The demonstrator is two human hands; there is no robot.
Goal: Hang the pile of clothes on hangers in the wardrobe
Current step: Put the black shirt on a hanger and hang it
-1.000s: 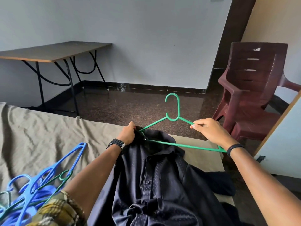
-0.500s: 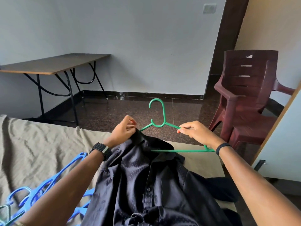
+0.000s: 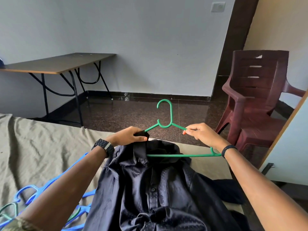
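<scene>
A dark navy button-up shirt (image 3: 155,185) lies on the bed in front of me, collar away from me. A green plastic hanger (image 3: 168,124) is held over the collar, hook up, its left arm tucked into the shirt's shoulder. My left hand (image 3: 128,136) pinches the shirt's shoulder fabric over that hanger arm. My right hand (image 3: 201,135) grips the hanger's right arm between thumb and fingers. The hanger's bottom bar (image 3: 183,155) crosses the open collar.
Several blue and green hangers (image 3: 25,199) lie on the olive bedsheet (image 3: 41,150) at left. A dark garment (image 3: 233,190) lies right of the shirt. A maroon plastic chair (image 3: 256,100) stands at right, a folding table (image 3: 56,64) at back left, a pale wardrobe door (image 3: 290,147) at far right.
The view tilted up. Both hands lifted slightly with hanger and shirt; the left hand pulled the shoulder fabric further over the hanger's left arm.
</scene>
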